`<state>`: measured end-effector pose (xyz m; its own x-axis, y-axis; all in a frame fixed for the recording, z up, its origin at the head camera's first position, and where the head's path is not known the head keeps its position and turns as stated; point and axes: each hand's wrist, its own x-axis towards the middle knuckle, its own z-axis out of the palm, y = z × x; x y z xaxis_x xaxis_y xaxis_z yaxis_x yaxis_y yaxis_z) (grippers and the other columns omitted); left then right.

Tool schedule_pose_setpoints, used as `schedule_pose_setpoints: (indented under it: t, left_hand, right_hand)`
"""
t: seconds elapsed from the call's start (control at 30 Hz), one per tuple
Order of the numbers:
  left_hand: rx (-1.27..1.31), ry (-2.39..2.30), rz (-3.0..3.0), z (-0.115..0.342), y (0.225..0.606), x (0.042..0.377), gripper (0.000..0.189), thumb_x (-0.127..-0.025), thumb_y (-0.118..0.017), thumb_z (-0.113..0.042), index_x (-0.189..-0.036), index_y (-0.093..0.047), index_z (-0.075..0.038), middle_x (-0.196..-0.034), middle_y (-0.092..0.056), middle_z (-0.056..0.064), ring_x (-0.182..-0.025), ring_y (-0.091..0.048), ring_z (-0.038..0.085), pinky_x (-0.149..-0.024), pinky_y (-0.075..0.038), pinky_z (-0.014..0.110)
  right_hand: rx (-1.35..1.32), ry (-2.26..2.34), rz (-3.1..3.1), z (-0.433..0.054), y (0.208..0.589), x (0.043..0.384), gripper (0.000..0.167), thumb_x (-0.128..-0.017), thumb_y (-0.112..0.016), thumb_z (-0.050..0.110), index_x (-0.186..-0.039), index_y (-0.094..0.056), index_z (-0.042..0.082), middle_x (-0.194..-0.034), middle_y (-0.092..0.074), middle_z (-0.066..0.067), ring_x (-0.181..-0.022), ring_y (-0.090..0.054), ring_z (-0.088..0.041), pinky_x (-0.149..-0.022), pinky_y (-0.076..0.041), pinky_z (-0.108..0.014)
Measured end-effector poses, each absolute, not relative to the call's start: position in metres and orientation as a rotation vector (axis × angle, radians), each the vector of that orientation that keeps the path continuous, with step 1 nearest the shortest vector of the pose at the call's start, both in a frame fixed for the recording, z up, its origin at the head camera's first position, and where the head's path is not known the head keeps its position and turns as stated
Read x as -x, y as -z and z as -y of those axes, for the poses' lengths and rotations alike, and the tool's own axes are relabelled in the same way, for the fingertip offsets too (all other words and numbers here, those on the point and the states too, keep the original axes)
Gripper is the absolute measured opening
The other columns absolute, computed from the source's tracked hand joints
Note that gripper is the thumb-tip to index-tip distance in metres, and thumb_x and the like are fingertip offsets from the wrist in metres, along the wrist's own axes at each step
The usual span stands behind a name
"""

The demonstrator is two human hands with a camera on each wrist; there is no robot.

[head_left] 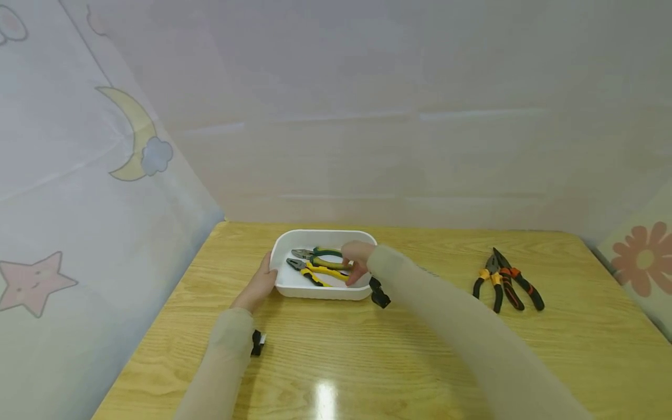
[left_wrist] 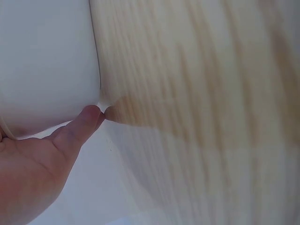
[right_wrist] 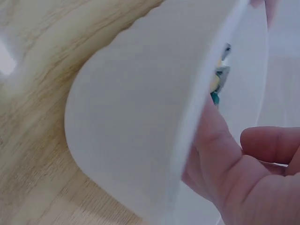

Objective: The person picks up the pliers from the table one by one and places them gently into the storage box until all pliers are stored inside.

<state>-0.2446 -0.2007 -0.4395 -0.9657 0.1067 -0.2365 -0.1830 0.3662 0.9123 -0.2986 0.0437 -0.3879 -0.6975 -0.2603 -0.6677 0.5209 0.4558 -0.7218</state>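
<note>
A white plastic tray [head_left: 315, 293] stands on the table, holding pliers with yellow-and-black handles [head_left: 328, 270] and pliers with green handles [head_left: 326, 262]. My left hand [head_left: 261, 284] grips the tray's left end, its thumb [left_wrist: 84, 119] against the outer wall; the other fingers are mostly hidden. Inside the right end of the tray is my right hand [head_left: 359, 256], its fingers bent down around the handle ends of the green pliers. In the right wrist view the near wall hides most of the pliers, and the fingers [right_wrist: 218, 145] reach down behind that wall.
On the right of the table lie pliers with orange-and-black handles [head_left: 497, 291] and long-nose pliers with red-and-black handles [head_left: 511, 286], their jaws close together. A small grey piece [head_left: 429, 272] shows past the right sleeve [head_left: 446, 303]. Printed cloth walls [head_left: 367, 175] border the table.
</note>
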Motion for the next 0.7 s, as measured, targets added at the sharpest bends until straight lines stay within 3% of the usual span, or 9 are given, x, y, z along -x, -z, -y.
schedule_pose_setpoints:
  t: [0.13,0.3,0.47,0.7]
  left_hand:
    - [0.055,-1.648,-2.374,0.204,0.44,0.245,0.058,-0.103,-0.02,-0.002,-0.153,0.008,0.0,-0.16,0.005,0.023,-0.146,0.004,0.038,-0.117,0.0,0.051]
    - [0.062,-1.632,-2.375,0.205,0.439,0.246,0.058,-0.103,-0.02,-0.003,-0.153,0.009,0.0,-0.16,0.007,0.023,-0.146,0.006,0.038,-0.117,0.0,0.051]
    - [0.067,-1.619,-2.376,0.206,0.439,0.247,0.058,-0.103,-0.02,-0.003,-0.153,0.01,0.0,-0.16,0.008,0.022,-0.146,0.007,0.037,-0.117,0.001,0.05]
    - [0.069,-1.628,-2.366,0.205,0.437,0.245,0.058,-0.104,-0.02,-0.004,-0.153,0.01,-0.001,-0.16,0.008,0.021,-0.146,0.007,0.037,-0.117,0.001,0.051]
  right_hand:
    - [-0.146,1.331,-1.929,-0.051,0.383,0.301,0.046,-0.097,-0.033,0.002,-0.139,-0.037,-0.015,-0.131,-0.043,-0.041,-0.097,-0.064,-0.046,-0.082,-0.057,-0.044]
    - [-0.075,1.367,-1.928,-0.063,0.383,0.303,0.038,-0.095,-0.039,0.005,-0.128,-0.048,-0.012,-0.097,-0.062,-0.027,-0.078,-0.068,-0.033,-0.069,-0.059,-0.037]
    - [-0.1,1.412,-1.962,-0.072,0.375,0.297,0.04,-0.098,-0.043,0.012,-0.132,-0.049,-0.008,-0.091,-0.066,-0.016,-0.065,-0.062,-0.017,-0.059,-0.054,-0.026]
    - [-0.089,1.486,-1.955,-0.087,0.362,0.289,0.041,-0.101,-0.041,0.017,-0.134,-0.047,-0.007,-0.087,-0.063,-0.009,-0.06,-0.054,-0.012,-0.054,-0.044,-0.021]
